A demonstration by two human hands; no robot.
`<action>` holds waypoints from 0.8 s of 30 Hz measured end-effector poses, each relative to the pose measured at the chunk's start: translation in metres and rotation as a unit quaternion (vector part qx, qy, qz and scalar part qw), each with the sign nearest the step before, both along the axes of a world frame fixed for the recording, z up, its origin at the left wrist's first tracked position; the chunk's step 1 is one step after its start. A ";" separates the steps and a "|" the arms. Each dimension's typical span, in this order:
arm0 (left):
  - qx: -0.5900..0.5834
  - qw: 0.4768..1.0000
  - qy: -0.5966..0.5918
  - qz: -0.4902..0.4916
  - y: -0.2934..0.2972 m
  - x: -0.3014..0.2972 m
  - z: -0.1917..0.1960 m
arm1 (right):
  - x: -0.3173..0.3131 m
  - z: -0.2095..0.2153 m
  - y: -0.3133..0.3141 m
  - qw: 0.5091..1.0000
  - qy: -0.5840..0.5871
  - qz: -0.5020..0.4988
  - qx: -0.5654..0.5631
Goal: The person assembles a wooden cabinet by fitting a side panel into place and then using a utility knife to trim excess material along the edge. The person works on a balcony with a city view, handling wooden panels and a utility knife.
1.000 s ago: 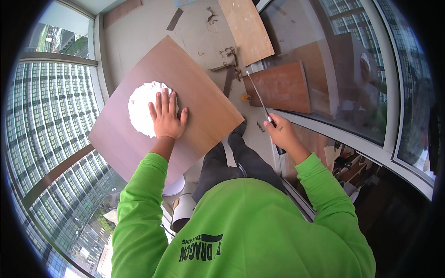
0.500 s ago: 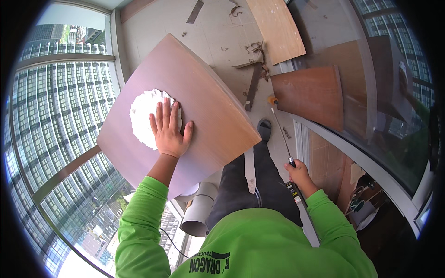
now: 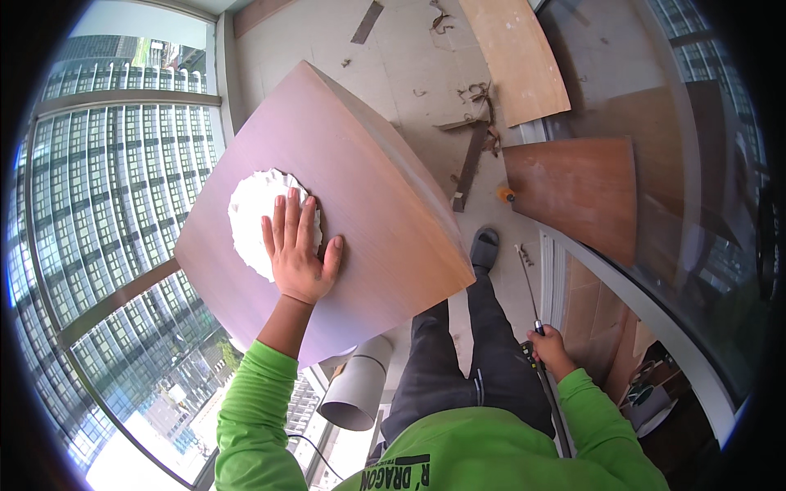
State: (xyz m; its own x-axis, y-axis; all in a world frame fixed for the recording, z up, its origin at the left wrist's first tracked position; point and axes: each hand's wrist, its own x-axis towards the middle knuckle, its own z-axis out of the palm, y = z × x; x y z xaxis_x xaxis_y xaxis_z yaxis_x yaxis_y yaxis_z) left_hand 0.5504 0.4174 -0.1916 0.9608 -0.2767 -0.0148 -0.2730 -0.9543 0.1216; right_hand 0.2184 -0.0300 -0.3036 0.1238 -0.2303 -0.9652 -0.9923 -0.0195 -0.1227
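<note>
While pressing flat, fingers apart, on the brown panel (image 3: 368,213) at frame centre-left, left hand (image 3: 299,250) half over a white wad of cloth (image 3: 250,221). Right hand (image 3: 550,350), lower right, clamped on a thin rod tool (image 3: 532,299). Probably wiping the panel face; next calls for steady sweeping pressure.
</note>
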 end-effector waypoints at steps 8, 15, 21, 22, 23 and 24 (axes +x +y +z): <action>0.014 1.000 0.004 -0.002 0.000 0.000 0.002 | 0.008 0.011 0.008 0.999 -0.023 -0.033 0.003; -0.002 1.000 0.012 0.001 0.000 -0.001 0.006 | 0.005 0.008 0.011 0.999 -0.011 -0.023 0.021; -0.005 1.000 0.012 0.008 0.000 -0.001 0.009 | 0.002 0.008 0.015 1.000 -0.001 -0.002 0.015; -0.008 1.000 0.009 0.008 0.000 0.001 0.010 | 0.004 0.009 0.016 1.000 -0.004 -0.006 0.014; -0.010 1.000 0.012 0.010 0.000 -0.001 0.010 | 0.005 0.013 0.017 1.000 -0.002 -0.009 0.015; -0.012 1.000 0.014 0.010 0.000 -0.001 0.011 | 0.006 0.017 0.019 1.000 0.000 -0.013 0.016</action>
State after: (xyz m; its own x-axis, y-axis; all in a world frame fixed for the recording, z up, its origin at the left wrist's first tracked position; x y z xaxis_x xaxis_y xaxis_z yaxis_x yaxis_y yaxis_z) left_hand 0.5497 0.4178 -0.1807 0.9657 -0.2574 -0.0351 -0.2494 -0.9565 0.1515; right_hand 0.2247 -0.0114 -0.2869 0.1190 -0.2023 -0.9721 -0.9923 0.0107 -0.1237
